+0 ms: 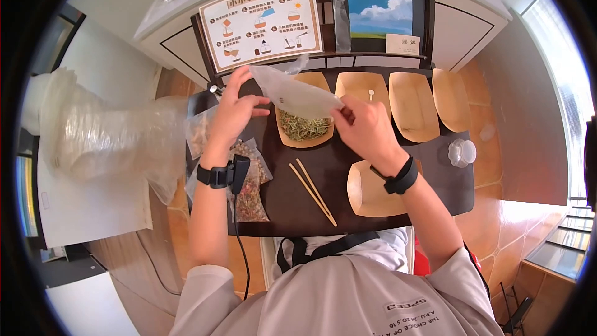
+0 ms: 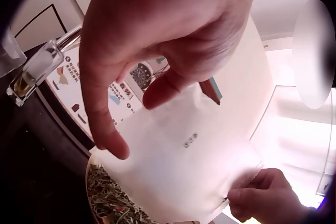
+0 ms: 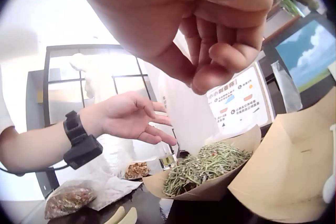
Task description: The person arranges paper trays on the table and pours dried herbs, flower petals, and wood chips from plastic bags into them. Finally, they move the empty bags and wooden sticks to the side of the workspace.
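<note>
both hands [image 1: 233,112] [image 1: 367,127] pinch a translucent bag [image 1: 295,94] over dried herbs [image 1: 305,126], below a chinese-lettered instruction card [image 1: 261,22].

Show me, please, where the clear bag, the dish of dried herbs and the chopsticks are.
clear bag [image 1: 297,94], head view, its middle.
dish of dried herbs [image 1: 305,127], head view, the herbs.
chopsticks [image 1: 313,191], head view, mid-length.

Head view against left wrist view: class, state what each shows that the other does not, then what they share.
Only the head view shows the chopsticks, the empty paper trays and the packets of dried flowers. Only the left wrist view shows a small glass bottle. Both show the left hand and right hand holding the clear bag over the tray of dried herbs, and the instruction card.
</note>
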Action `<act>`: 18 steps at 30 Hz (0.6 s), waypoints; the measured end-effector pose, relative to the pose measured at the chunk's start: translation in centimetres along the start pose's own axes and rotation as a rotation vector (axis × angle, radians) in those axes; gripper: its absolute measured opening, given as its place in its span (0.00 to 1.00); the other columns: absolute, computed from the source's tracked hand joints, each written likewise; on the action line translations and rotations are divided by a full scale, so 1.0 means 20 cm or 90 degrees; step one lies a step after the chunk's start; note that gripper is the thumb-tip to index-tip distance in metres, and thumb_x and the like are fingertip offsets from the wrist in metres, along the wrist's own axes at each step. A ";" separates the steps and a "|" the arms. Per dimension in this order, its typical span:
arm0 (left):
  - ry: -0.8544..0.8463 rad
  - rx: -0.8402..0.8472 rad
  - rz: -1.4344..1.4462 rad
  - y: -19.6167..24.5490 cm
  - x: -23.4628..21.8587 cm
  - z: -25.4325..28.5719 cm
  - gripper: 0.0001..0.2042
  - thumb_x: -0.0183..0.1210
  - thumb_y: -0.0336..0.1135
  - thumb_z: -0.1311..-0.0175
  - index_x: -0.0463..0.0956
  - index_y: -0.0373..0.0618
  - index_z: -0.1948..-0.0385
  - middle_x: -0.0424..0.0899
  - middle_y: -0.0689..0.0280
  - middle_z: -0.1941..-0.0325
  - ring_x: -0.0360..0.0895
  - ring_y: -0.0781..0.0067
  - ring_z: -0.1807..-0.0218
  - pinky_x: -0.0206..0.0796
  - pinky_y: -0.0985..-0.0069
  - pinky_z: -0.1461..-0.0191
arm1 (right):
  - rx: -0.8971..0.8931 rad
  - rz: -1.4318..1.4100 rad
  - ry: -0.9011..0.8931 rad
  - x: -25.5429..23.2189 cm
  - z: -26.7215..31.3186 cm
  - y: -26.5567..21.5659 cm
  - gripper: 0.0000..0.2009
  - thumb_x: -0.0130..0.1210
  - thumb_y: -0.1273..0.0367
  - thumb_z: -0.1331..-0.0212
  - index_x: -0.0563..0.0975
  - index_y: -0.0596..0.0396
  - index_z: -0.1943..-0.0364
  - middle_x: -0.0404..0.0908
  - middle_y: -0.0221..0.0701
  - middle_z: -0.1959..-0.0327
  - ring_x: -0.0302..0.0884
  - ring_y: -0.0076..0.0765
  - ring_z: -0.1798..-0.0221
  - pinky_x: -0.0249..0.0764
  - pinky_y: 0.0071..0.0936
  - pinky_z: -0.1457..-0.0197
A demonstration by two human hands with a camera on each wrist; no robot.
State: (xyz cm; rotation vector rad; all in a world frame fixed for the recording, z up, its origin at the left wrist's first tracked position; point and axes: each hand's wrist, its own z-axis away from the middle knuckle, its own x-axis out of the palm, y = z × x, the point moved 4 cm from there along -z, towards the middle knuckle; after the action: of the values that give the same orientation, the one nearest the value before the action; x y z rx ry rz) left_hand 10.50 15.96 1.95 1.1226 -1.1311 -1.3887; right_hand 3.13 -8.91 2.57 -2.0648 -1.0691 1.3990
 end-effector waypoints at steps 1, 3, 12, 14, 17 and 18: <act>-0.047 0.057 -0.031 -0.01 0.02 -0.02 0.23 0.52 0.28 0.30 0.61 0.38 0.34 0.70 0.52 0.34 0.85 0.62 0.57 0.80 0.69 0.55 | 0.033 -0.033 -0.004 -0.02 -0.02 0.03 0.06 0.62 0.73 0.43 0.79 0.63 0.70 0.83 0.43 0.76 0.82 0.53 0.73 0.77 0.39 0.69; -0.093 0.117 -0.060 -0.04 0.03 -0.05 0.20 0.53 0.27 0.30 0.67 0.37 0.37 0.76 0.54 0.38 0.85 0.66 0.56 0.79 0.70 0.55 | 0.060 -0.039 -0.028 -0.04 -0.05 0.07 0.07 0.63 0.72 0.43 0.80 0.64 0.71 0.84 0.43 0.76 0.82 0.51 0.73 0.77 0.37 0.68; -0.088 0.120 -0.180 -0.04 0.01 -0.03 0.09 0.56 0.29 0.27 0.81 0.33 0.56 0.87 0.63 0.64 0.83 0.78 0.63 0.74 0.80 0.60 | 0.088 -0.086 -0.056 -0.13 -0.21 0.15 0.08 0.66 0.70 0.44 0.85 0.62 0.66 0.85 0.40 0.76 0.81 0.34 0.75 0.76 0.27 0.66; -0.067 0.140 -0.208 -0.03 0.00 -0.01 0.09 0.55 0.29 0.27 0.81 0.31 0.58 0.87 0.62 0.64 0.84 0.77 0.64 0.74 0.80 0.60 | 0.080 -0.099 -0.062 -0.13 -0.24 0.17 0.07 0.66 0.71 0.43 0.86 0.61 0.66 0.85 0.40 0.75 0.80 0.34 0.75 0.75 0.27 0.66; -0.033 0.153 -0.189 -0.02 0.00 0.01 0.09 0.55 0.28 0.27 0.81 0.30 0.59 0.87 0.61 0.64 0.84 0.76 0.63 0.76 0.79 0.58 | 0.074 -0.080 -0.090 -0.10 -0.26 0.14 0.06 0.65 0.71 0.44 0.87 0.61 0.66 0.85 0.42 0.74 0.81 0.37 0.75 0.76 0.29 0.66; -0.032 0.152 -0.190 -0.02 0.00 0.01 0.09 0.55 0.28 0.27 0.81 0.30 0.59 0.87 0.61 0.64 0.84 0.76 0.63 0.76 0.79 0.58 | 0.057 -0.044 -0.118 -0.09 -0.27 0.12 0.07 0.65 0.71 0.44 0.87 0.61 0.66 0.85 0.42 0.74 0.81 0.39 0.75 0.76 0.30 0.66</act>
State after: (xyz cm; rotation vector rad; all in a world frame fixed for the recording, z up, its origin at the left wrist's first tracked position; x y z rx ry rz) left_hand 10.22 15.97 1.62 1.4825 -1.2263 -1.5430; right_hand 8.49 -11.38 4.12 -1.8468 -1.1178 1.5975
